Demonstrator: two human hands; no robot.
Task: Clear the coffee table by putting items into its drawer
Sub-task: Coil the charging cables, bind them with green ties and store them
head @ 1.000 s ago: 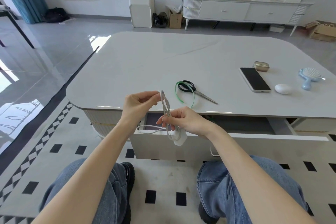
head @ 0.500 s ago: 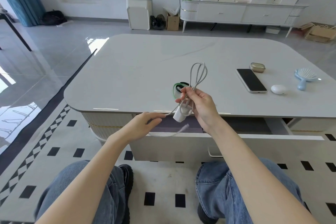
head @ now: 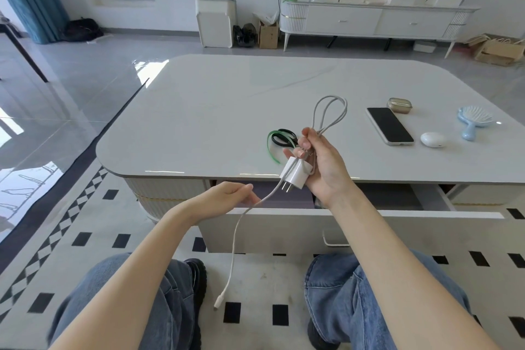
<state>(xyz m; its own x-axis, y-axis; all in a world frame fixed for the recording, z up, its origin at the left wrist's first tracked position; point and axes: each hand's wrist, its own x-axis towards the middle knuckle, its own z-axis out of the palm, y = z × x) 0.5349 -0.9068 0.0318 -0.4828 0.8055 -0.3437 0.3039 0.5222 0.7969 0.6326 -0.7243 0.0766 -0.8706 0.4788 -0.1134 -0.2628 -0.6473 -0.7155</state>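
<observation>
The desk (head: 227, 122) has lost nothing in the last second: phone (head: 389, 125), scissors (head: 284, 138), hairbrush (head: 473, 121) and two small cases lie where they lay. Its drawer (head: 341, 224) stands pulled out as before, toward the knees. What has changed is the hands. A second ago they worked close together, low in front of the drawer; now the right hand (head: 321, 162) has risen over the desk's near edge, fingers curled round the gathered cable (head: 331, 111) loops and the charger plug (head: 294, 176), prongs pointing down. The left hand (head: 227, 197) has dropped away to the left, and seems to pinch the cable lightly at its fingertips just above the drawer front. From there a long tail has come free and hangs to the floor, its connector (head: 218, 304) dangling between the shoes. My reading: the coil is only half wound, so the loose tail wants gathering in before the bundle goes into the drawer
</observation>
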